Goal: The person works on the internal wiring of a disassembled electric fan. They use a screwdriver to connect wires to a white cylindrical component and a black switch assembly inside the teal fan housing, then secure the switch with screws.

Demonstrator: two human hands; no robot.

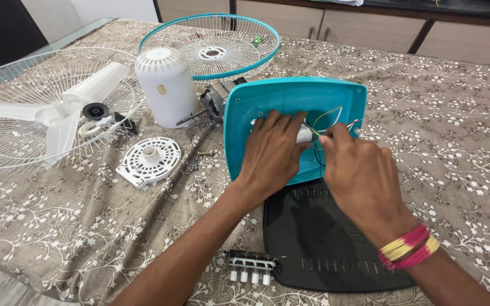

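A teal plastic fan base shell (pixel 290 96) stands tilted on the table, its hollow side toward me. My left hand (pixel 270 153) rests inside it, fingers pressed on a small white cylindrical part (pixel 303 134). My right hand (pixel 358 175) pinches thin coloured wires (pixel 327 116) that run from that part inside the shell. A black vented base plate (pixel 319 249) lies flat just below the shell, under my right wrist.
A white motor cover (pixel 165 85) and the motor (pixel 214 102) stand left of the shell. Behind are a teal-rimmed fan grille (pixel 216 48), a white grille with blades (pixel 46 107), a round white vented disc (pixel 150 160), and a push-button switch block (pixel 250 269) near the front edge.
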